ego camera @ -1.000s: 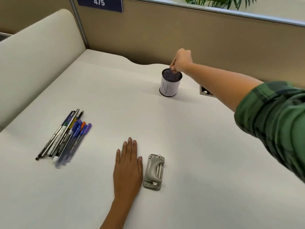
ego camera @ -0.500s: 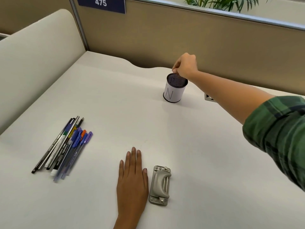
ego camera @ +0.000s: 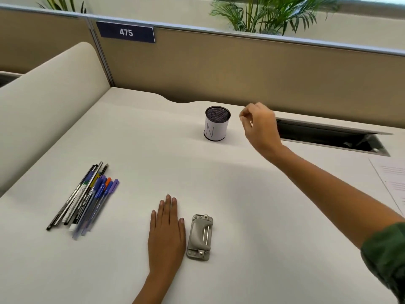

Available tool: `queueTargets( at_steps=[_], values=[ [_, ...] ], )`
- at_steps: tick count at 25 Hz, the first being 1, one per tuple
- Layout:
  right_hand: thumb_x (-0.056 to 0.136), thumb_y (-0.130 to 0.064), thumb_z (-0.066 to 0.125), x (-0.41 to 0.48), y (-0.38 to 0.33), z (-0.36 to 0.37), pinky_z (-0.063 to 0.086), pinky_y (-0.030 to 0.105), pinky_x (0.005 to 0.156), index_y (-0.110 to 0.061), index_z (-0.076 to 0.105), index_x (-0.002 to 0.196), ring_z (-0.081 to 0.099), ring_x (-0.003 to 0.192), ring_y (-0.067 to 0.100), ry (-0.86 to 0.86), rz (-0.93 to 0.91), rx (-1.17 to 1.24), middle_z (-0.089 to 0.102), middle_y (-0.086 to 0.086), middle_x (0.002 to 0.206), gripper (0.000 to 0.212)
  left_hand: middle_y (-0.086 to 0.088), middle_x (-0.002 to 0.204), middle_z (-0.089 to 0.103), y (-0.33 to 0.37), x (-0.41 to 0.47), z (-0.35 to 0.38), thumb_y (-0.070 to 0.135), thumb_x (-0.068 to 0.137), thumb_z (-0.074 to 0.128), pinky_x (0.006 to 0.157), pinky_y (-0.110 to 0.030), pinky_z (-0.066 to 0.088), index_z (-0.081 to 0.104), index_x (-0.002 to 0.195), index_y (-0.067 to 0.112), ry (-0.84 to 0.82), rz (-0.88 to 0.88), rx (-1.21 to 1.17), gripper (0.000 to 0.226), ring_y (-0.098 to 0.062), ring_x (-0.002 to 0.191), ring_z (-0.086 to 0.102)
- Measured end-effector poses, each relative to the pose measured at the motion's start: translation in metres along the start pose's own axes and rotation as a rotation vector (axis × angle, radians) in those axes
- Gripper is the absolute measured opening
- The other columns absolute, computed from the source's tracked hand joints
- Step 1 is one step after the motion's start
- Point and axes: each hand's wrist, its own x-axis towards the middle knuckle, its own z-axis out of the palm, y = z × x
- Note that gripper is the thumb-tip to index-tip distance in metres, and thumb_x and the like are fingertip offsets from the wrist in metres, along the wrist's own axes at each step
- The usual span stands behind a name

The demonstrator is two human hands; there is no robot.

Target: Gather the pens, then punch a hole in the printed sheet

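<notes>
Several pens (ego camera: 87,194) lie bunched, seemingly still to gather: left hand (ego camera: 166,233) flat on the worktop (ego camera: 252,205), right hand (ego camera: 259,123) curled, empty, beside the cup (ego camera: 215,128). Next, probably, grip the pens.

Off-white desk (ego camera: 153,139), surface contents.
Pens (ego camera: 85,196) bundled at left; hole punch (ego camera: 199,236) front centre, left hand (ego camera: 166,235) flat just beside it; mesh cup (ego camera: 217,123) upright at rear; printed sheet (ego camera: 392,178) at right edge.

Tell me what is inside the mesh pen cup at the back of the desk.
Inside the mesh pen cup only its dark mesh wall shows, and nothing sticks up above the rim. The pens lie outside it. The cup's floor is hidden by its near wall.
</notes>
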Motion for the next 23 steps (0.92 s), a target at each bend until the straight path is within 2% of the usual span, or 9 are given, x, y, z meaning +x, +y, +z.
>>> queueTargets(
  at_steps=[2, 4, 7, 9, 12, 14, 17, 21, 23],
  values=[
    [0.087, 0.002, 0.056, -0.043, 0.006, -0.016, 0.048, 0.037, 0.068, 0.002, 0.063, 0.087, 0.057, 0.083, 0.032, 0.031, -0.082, -0.092, 0.061, 0.018, 0.089, 0.007, -0.008, 0.154, 0.029, 0.001, -0.001, 0.001, 0.033, 0.094, 0.013, 0.117, -0.035, 0.012, 0.031, 0.145, 0.008, 0.009, -0.007, 0.004, 0.061, -0.023, 0.142, 0.028],
    [0.087, 0.002, 0.058, -0.086, 0.016, -0.03, 0.053, 0.037, 0.068, 0.003, 0.065, 0.091, 0.06, 0.086, 0.033, 0.04, -0.075, -0.136, 0.062, 0.02, 0.092, 0.008, -0.006, 0.154, 0.029, 0.002, -0.002, 0.001, 0.037, 0.094, 0.008, 0.117, -0.035, 0.011, 0.03, 0.146, 0.009, 0.01, -0.007, 0.006, 0.063, -0.022, 0.143, 0.027],
    [0.082, 0.004, 0.063, -0.153, 0.032, -0.039, 0.054, 0.038, 0.084, 0.003, 0.066, 0.104, 0.063, 0.101, 0.035, -0.003, 0.04, -0.177, 0.065, 0.021, 0.104, 0.022, -0.007, 0.152, 0.034, 0.001, -0.002, 0.0, 0.04, 0.095, -0.001, 0.117, -0.038, 0.018, 0.033, 0.145, 0.009, 0.011, -0.003, 0.003, 0.068, -0.024, 0.141, 0.031],
    [0.085, -0.001, 0.063, -0.196, 0.043, -0.036, 0.046, 0.042, 0.103, 0.003, 0.058, 0.123, 0.054, 0.122, 0.037, -0.085, 0.186, -0.197, 0.06, 0.022, 0.124, 0.038, -0.01, 0.149, 0.039, 0.003, -0.002, -0.002, 0.034, 0.094, 0.008, 0.114, -0.042, 0.025, 0.038, 0.142, 0.007, -0.005, -0.016, 0.001, 0.063, -0.027, 0.138, 0.037],
    [0.097, -0.023, 0.049, -0.25, 0.057, -0.032, 0.015, 0.035, 0.121, -0.003, 0.027, 0.147, 0.021, 0.146, 0.027, -0.241, 0.381, -0.169, 0.03, 0.013, 0.155, 0.058, -0.014, 0.146, 0.043, 0.008, -0.004, -0.007, 0.036, 0.094, 0.007, 0.112, -0.046, 0.029, 0.043, 0.139, 0.003, -0.012, -0.024, -0.016, 0.067, -0.031, 0.135, 0.04],
    [0.099, -0.032, 0.041, -0.271, 0.065, -0.028, 0.005, 0.031, 0.122, -0.005, 0.017, 0.15, 0.011, 0.149, 0.022, -0.272, 0.417, -0.176, 0.018, 0.01, 0.159, 0.062, -0.016, 0.144, 0.045, 0.011, -0.005, -0.01, 0.034, 0.09, 0.011, 0.111, -0.047, 0.03, 0.045, 0.137, 0.002, -0.016, -0.026, -0.019, 0.066, -0.033, 0.134, 0.041],
    [0.1, -0.035, 0.039, -0.276, 0.066, -0.026, 0.003, 0.03, 0.121, -0.005, 0.018, 0.15, 0.011, 0.149, 0.02, -0.252, 0.433, -0.195, 0.017, 0.008, 0.159, 0.061, -0.017, 0.142, 0.047, 0.012, -0.006, -0.011, 0.033, 0.087, 0.013, 0.11, -0.049, 0.032, 0.049, 0.134, 0.001, -0.005, -0.019, -0.025, 0.068, -0.033, 0.133, 0.043],
    [0.101, -0.037, 0.032, -0.271, 0.065, -0.029, -0.002, 0.026, 0.12, -0.007, 0.014, 0.151, 0.007, 0.149, 0.018, -0.269, 0.443, -0.181, 0.012, 0.006, 0.161, 0.061, -0.013, 0.148, 0.04, 0.013, 0.001, -0.011, 0.039, 0.085, 0.004, 0.114, -0.044, 0.024, 0.043, 0.139, 0.005, -0.04, -0.022, -0.035, 0.075, -0.03, 0.139, 0.034],
    [0.102, -0.038, 0.027, -0.27, 0.068, -0.03, -0.005, 0.025, 0.119, -0.008, 0.011, 0.151, 0.004, 0.149, 0.016, -0.297, 0.426, -0.21, 0.009, 0.005, 0.161, 0.06, -0.013, 0.152, 0.032, 0.011, 0.009, -0.01, 0.035, 0.094, 0.013, 0.117, -0.044, 0.02, 0.034, 0.144, 0.005, -0.048, -0.017, -0.058, 0.061, -0.029, 0.142, 0.027]
  ],
)
